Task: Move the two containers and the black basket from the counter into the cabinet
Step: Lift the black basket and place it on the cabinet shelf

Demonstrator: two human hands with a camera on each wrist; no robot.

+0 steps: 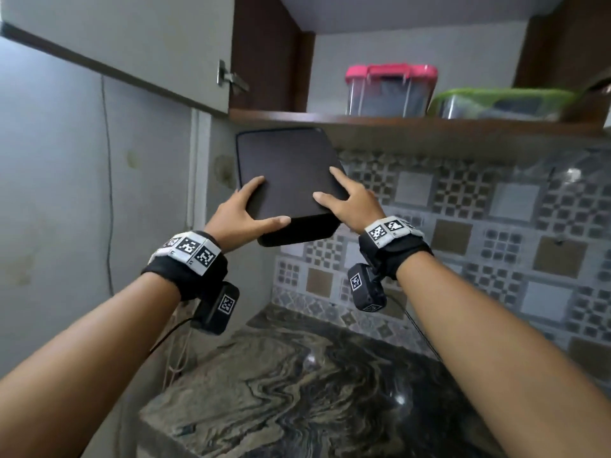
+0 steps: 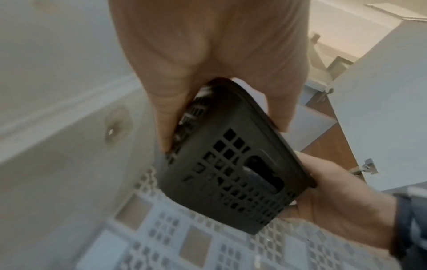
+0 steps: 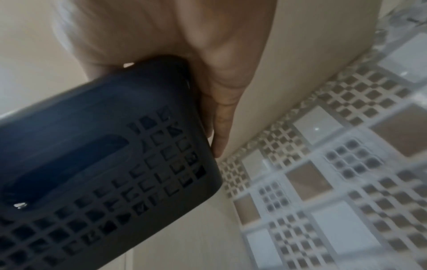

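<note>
Both hands (image 1: pixel 291 206) grip the black basket (image 1: pixel 287 173) — below the cabinet (image 1: pixel 396 122).

We are in a home kitchen: patterned tiles (image 1: pixel 463 206) back a marbled stone surface (image 1: pixel 297 391), with food containers (image 1: pixel 391 90) in an open cabinet (image 1: pixel 396 122).

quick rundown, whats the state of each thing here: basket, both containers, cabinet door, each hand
black basket: lifted off the counter, tilted, just below the cabinet shelf
left hand: grips the basket's near left corner
right hand: grips the basket's right edge
pink-lidded container: lid on, standing on the cabinet shelf
green-lidded container: lid on, on the shelf, right of the pink one
cabinet door: open
</note>
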